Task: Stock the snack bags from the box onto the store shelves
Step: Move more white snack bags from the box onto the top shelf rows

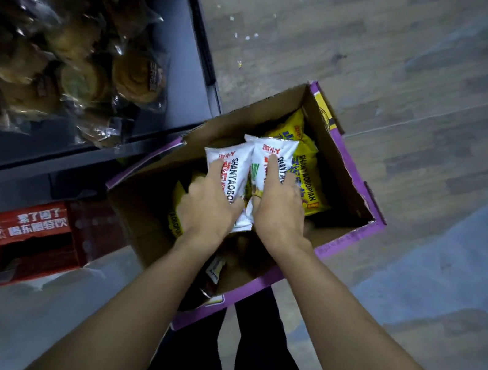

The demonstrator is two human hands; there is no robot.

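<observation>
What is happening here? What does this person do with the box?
A person leans over an open cardboard box on the floor. The left hand grips a white snack bag and the right hand grips a second white snack bag beside it, both at the box's opening. Inside lie yellow snack bags. The shelf on the left holds wrapped pastries; none of these snack bags shows there yet.

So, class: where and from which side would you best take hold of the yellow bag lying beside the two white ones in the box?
Probably its free outer long edge, coming from above: the yellow bag lies flat in the open-topped box, its left side tucked under the white bags.
</observation>
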